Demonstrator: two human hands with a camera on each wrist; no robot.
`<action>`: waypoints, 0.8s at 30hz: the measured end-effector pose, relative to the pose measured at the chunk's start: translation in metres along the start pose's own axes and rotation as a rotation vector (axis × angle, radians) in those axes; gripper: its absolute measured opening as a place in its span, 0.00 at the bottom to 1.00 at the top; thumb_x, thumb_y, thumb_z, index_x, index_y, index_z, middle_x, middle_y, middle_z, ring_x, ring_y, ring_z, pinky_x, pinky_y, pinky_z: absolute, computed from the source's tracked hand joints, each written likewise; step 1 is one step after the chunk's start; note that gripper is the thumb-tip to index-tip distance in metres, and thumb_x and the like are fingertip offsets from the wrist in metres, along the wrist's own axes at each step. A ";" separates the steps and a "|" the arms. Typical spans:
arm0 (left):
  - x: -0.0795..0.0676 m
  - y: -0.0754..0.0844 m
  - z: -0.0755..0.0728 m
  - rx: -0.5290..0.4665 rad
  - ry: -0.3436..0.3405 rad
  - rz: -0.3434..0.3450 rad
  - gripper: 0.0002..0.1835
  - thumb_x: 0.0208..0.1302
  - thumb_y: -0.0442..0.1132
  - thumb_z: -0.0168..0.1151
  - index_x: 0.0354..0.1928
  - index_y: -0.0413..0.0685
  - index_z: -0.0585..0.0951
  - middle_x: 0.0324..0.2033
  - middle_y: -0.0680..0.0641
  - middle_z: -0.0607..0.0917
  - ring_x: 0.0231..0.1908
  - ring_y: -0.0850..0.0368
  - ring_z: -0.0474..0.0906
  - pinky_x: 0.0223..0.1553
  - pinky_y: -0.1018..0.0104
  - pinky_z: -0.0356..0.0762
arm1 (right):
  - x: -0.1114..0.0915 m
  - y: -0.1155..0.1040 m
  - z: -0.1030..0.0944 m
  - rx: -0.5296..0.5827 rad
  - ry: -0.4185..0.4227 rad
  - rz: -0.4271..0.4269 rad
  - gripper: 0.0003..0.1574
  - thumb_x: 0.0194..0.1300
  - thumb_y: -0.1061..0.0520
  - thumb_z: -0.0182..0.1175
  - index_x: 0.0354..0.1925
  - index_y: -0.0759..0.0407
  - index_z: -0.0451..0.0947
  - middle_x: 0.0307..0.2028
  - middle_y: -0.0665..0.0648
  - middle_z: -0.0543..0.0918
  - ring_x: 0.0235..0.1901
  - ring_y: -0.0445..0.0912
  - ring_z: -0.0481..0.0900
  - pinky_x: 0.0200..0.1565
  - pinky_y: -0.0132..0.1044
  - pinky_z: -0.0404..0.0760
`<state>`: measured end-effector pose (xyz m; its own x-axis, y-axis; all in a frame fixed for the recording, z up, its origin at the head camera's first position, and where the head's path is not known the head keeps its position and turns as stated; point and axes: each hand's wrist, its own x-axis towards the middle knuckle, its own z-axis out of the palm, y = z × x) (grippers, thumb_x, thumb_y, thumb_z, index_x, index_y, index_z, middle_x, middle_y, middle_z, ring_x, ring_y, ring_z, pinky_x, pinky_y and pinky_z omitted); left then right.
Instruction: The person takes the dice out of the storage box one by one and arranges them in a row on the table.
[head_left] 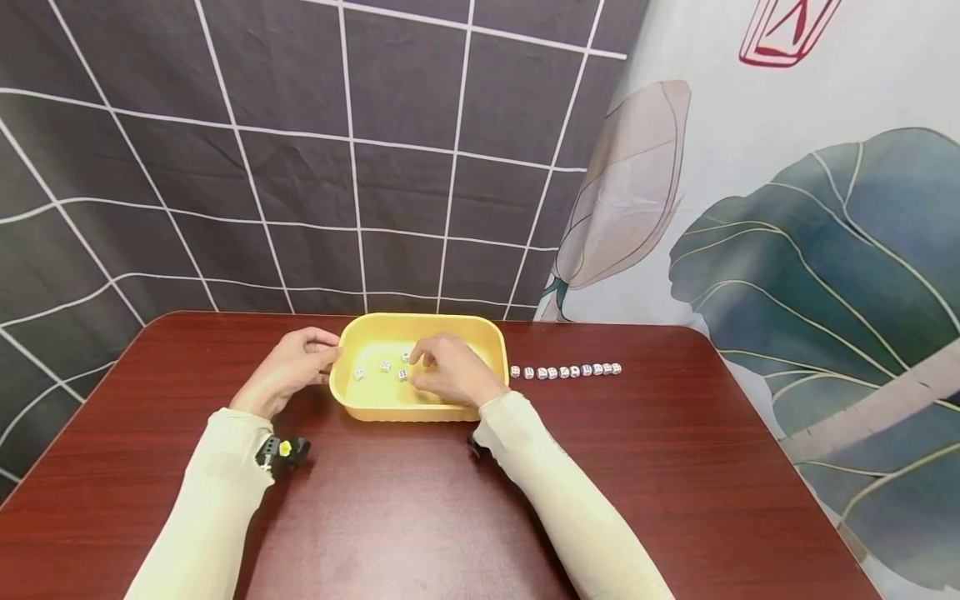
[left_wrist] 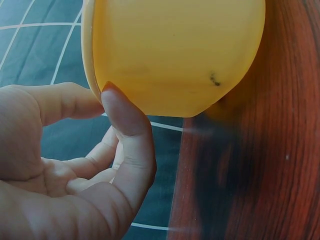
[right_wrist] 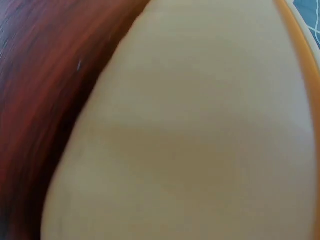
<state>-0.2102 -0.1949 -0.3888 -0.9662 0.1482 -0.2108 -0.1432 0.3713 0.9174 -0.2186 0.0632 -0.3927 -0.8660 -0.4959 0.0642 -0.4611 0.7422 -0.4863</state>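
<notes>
A yellow plastic basin (head_left: 420, 413) stands near the far edge of the table with several white dice (head_left: 386, 366) scattered on its bottom. At its left end my left hand (head_left: 296, 367) pinches the rim between thumb and forefinger, as the left wrist view shows up close on the basin wall (left_wrist: 180, 55). My right hand (head_left: 453, 369) reaches in over the right side, its thumb and forefinger bent and apart beside two dice; no die shows between them. In the right wrist view the basin's outer wall (right_wrist: 185, 125) hides that hand.
A row of several dice (head_left: 564, 372) runs rightward along the table from the basin's right end. The dark red wooden table (head_left: 375, 517) ends at a grey grid curtain (head_left: 285, 167) behind; a leaf-patterned cloth (head_left: 750, 250) hangs at the right.
</notes>
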 end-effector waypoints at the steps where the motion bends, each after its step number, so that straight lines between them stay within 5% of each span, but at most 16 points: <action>1: 0.000 0.000 0.000 0.000 0.000 0.000 0.22 0.75 0.37 0.54 0.63 0.28 0.68 0.45 0.41 0.83 0.35 0.63 0.81 0.36 0.71 0.85 | 0.001 -0.001 0.002 0.019 -0.006 0.010 0.14 0.59 0.57 0.68 0.46 0.56 0.86 0.40 0.56 0.84 0.41 0.46 0.78 0.46 0.36 0.79; 7: -0.002 -0.002 -0.001 -0.004 -0.003 0.004 0.22 0.75 0.37 0.54 0.62 0.27 0.68 0.44 0.42 0.83 0.34 0.63 0.80 0.36 0.71 0.84 | 0.009 -0.006 0.015 0.066 -0.042 0.076 0.13 0.59 0.59 0.70 0.44 0.55 0.85 0.38 0.54 0.86 0.39 0.43 0.79 0.44 0.33 0.79; 24: 0.001 0.001 0.002 -0.010 -0.001 -0.003 0.22 0.75 0.36 0.53 0.63 0.28 0.68 0.45 0.41 0.83 0.34 0.63 0.81 0.37 0.72 0.84 | 0.012 -0.009 0.016 -0.063 -0.040 0.082 0.03 0.61 0.58 0.70 0.36 0.53 0.86 0.35 0.53 0.86 0.37 0.44 0.79 0.41 0.32 0.78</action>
<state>-0.2109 -0.1925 -0.3883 -0.9657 0.1476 -0.2137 -0.1483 0.3622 0.9202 -0.2221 0.0437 -0.4015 -0.8935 -0.4489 -0.0096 -0.4010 0.8074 -0.4328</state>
